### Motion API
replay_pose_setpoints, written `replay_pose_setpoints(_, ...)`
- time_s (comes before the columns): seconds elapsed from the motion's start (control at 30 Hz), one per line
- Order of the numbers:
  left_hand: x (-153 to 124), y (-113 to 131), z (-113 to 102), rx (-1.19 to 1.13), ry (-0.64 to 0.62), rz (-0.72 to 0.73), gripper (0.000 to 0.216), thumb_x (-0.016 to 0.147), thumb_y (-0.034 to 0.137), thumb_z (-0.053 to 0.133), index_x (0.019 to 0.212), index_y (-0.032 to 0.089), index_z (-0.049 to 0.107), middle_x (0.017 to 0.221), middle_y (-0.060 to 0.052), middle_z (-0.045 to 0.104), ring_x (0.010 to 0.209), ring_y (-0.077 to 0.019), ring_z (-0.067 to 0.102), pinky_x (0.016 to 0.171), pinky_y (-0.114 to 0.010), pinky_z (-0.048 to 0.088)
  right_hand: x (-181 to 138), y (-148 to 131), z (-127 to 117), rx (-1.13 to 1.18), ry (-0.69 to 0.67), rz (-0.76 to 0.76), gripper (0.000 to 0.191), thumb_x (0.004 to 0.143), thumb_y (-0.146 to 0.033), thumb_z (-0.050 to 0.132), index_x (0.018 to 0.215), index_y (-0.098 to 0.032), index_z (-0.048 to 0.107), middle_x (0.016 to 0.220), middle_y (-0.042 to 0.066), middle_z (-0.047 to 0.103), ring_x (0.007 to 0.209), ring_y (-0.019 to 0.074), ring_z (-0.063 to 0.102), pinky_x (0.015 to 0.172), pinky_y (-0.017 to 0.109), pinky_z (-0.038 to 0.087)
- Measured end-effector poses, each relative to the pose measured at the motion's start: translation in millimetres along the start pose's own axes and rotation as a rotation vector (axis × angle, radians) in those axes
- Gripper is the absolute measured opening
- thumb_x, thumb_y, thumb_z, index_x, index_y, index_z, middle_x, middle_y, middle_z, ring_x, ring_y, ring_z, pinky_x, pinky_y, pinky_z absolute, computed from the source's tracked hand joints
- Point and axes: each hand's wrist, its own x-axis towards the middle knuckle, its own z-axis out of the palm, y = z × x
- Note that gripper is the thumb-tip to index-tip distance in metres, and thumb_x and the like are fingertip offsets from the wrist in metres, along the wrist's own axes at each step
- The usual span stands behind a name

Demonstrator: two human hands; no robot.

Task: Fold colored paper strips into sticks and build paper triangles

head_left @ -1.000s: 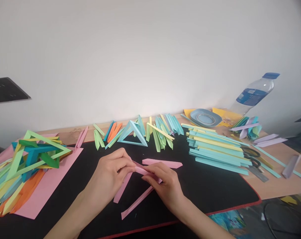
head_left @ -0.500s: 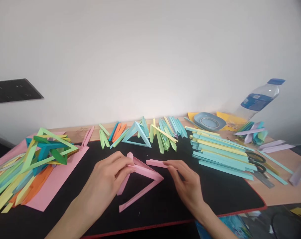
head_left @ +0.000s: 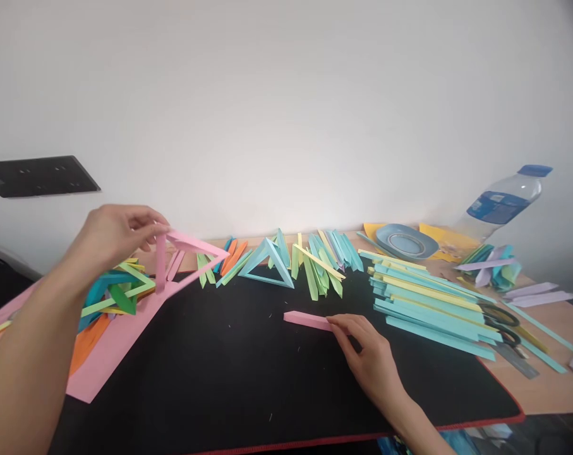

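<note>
A pink paper triangle [head_left: 197, 245] is held by its upper left corner in the left hand [head_left: 118, 230], the thumb and fingers being pinched together on the folded paper; it is raised to the left of the light-blue paper triangle [head_left: 267, 280], and whether its lower corner touches the pink sheet [head_left: 108, 360] cannot be told. A pink strip [head_left: 309, 320] is gripped at its right end by the right hand [head_left: 366, 347], thumb and fingertips closed on it, in front of the light-blue paper triangle and slightly to its right, over the black mat [head_left: 210, 379]. Well left of that landmark, a green and blue paper frame [head_left: 122, 298] is seen on the pink sheet, partly hidden. Just to its right, folded green pieces [head_left: 311, 281] are grouped; further right, turquoise and yellow strips [head_left: 428, 309] are stacked, and beyond them a blue dish [head_left: 406, 243] is placed on the counter [head_left: 546, 395].
</note>
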Motion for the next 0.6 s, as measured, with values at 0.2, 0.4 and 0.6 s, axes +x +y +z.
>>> replay_pose_setpoints(0.2, 75, -42, -3, 0.303, 0.03, -0.048, 0.033, 0.073, 0.05, 0.055, 0.087, 0.023, 0.068, 0.079, 0.0, 0.065, 0.069, -0.0172, 0.058, 0.06, -0.028, 0.041, -1, 2, 1, 0.002, -0.005, -0.025, 0.013, 0.09, -0.021, 0.05, 0.092, -0.02, 0.063, 0.088, 0.006, 0.066, 0.085, 0.0203, 0.061, 0.071, 0.031, 0.051)
replay_pose_setpoints(0.4, 103, -76, 6, 0.499, 0.052, -0.15, 0.037, 0.072, 0.051, 0.055, 0.092, 0.023, 0.068, 0.094, -0.004, 0.067, 0.086, -0.0246, 0.055, 0.068, -0.035, 0.043, 0, 4, 3, 0.014, -0.009, -0.047, 0.012, 0.09, -0.02, 0.05, 0.092, -0.02, 0.062, 0.087, 0.007, 0.065, 0.084, 0.0205, 0.061, 0.069, 0.031, 0.051)
replay_pose_setpoints(0.6, 115, -92, 7, 0.322, 0.061, -0.418, 0.041, 0.063, 0.048, 0.064, 0.091, 0.017, 0.067, 0.072, -0.004, 0.066, 0.071, -0.021, 0.061, 0.068, -0.035, 0.045, 1, 3, 3, 0.018, -0.015, -0.048, 0.012, 0.089, -0.02, 0.051, 0.093, -0.02, 0.062, 0.087, 0.007, 0.065, 0.084, 0.0199, 0.061, 0.069, 0.03, 0.051)
